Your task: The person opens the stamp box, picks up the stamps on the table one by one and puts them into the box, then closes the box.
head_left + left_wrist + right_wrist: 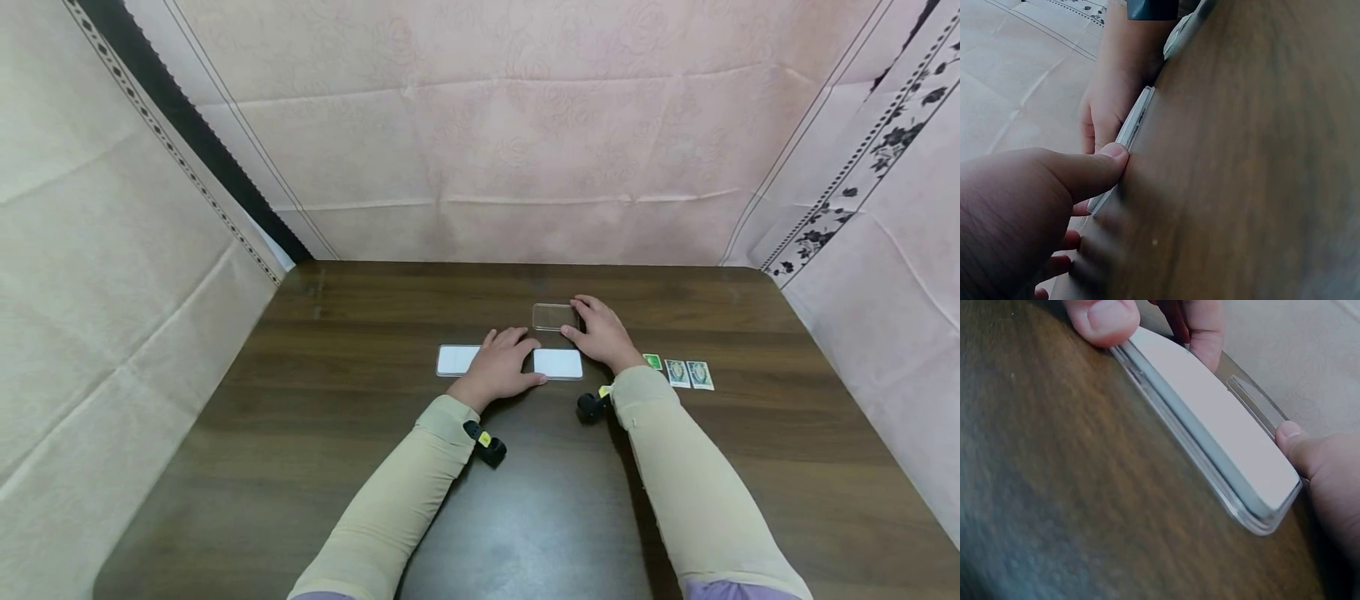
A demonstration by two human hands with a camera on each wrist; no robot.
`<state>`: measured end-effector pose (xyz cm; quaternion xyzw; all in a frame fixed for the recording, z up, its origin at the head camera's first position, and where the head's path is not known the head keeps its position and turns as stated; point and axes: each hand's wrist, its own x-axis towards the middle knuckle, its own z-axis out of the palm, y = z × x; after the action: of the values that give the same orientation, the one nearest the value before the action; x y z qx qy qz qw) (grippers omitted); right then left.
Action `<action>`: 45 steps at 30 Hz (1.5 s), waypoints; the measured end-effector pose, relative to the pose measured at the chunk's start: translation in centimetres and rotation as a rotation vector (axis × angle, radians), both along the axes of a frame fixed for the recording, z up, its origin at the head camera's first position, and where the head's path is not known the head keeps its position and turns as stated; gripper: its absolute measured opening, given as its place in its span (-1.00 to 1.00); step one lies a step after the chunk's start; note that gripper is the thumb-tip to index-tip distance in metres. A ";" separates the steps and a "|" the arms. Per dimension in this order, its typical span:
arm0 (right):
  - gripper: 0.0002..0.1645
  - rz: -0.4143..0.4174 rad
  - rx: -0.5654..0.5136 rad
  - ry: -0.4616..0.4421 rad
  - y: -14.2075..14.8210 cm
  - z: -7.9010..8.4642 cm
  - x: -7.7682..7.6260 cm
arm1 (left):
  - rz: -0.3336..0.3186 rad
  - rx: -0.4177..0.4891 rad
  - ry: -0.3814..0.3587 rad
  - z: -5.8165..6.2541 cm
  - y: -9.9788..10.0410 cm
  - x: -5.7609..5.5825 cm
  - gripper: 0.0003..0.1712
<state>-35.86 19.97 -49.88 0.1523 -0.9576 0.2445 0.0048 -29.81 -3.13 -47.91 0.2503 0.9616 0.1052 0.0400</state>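
Note:
A white rectangular block [558, 364] lies in a shallow clear plastic case [1175, 431] on the table. My left hand [498, 367] holds this case at its left end, thumb on the near edge and fingers toward the far edge. Just beyond it lies a clear, see-through lid [553, 317]. My right hand [602, 335] grips that lid by its right end, thumb at the near corner and fingers at the far one. In the left wrist view, the case [1132, 128] shows edge-on under the left thumb.
Partly behind the left hand lies a second white block [455, 359]. To the right of the right wrist are a small green stamp-like card [653, 362] and two blue-and-white ones, a left card [677, 373] and a right card [701, 375]. Pale cloth [510, 167] hangs behind the brown table [360, 417].

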 end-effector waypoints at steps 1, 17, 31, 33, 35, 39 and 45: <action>-0.20 0.001 0.001 0.001 0.0 0.0 0.0 | -0.002 -0.001 0.000 0.0 0.0 0.0 -0.28; -0.20 0.004 0.017 0.009 -0.1 -0.2 -0.2 | -0.003 -0.010 0.003 -0.1 0.0 0.0 -0.29; -0.07 -0.035 -0.191 -0.038 0.7 -0.5 0.0 | -0.009 0.018 -0.021 -0.4 -0.3 -0.4 -0.17; -0.08 -0.069 -0.290 -0.025 0.7 -0.6 0.4 | -0.007 0.059 -0.027 -0.4 -0.6 -0.5 -0.10; -0.12 -0.097 -0.392 0.002 0.7 -0.6 1.1 | -0.005 0.122 -0.029 -0.3 -1.2 -0.7 -0.04; -0.21 -0.133 -0.511 0.073 0.2 -0.5 2.4 | -0.015 0.257 -0.005 0.3 -3.8 -1.1 0.00; -0.29 -0.085 -0.491 0.174 -1.1 0.1 3.3 | -0.020 0.408 -0.044 1.0 -9.6 -1.4 0.05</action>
<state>-32.53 18.84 -49.76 0.1266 -0.8711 0.4552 0.1341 -31.21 -12.72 -46.93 0.2603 0.9167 0.3030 0.0102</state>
